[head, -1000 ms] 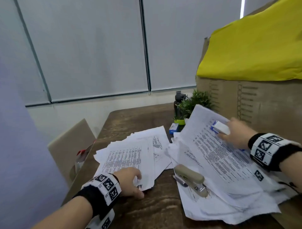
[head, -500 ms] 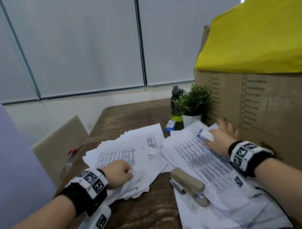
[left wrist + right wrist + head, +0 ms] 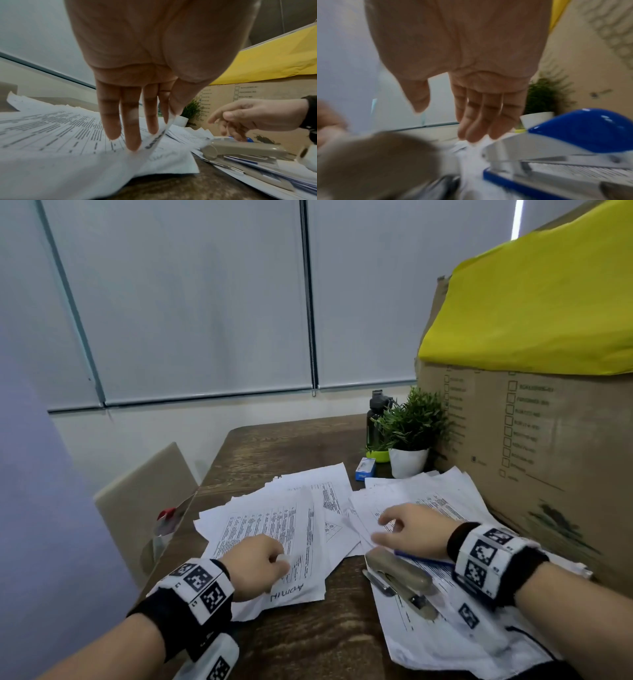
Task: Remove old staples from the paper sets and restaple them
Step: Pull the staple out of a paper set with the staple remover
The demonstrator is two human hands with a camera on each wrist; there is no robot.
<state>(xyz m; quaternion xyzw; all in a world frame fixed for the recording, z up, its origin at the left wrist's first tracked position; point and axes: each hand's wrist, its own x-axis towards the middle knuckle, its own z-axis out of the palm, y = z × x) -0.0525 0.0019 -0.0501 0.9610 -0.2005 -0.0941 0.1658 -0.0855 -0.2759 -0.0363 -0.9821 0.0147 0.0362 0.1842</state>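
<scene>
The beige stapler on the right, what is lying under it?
The beige stapler lies on loose printed sheets spread over the wooden table. Whether anything else sits between these sheets is hidden. A blue stapler lies beside it.

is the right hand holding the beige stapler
No, the right hand hovers open over the papers, and the beige stapler lies untouched on the sheets beside it.

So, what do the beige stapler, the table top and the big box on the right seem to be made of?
Beige stapler: matte plastic-looking cover over shiny metal parts, judging by the bright rail below. Table top: dark wood or wood-look laminate; grain lines show, which of the two I cannot tell. Big box: brown corrugated cardboard, dull, with printed checkboxes.
</scene>
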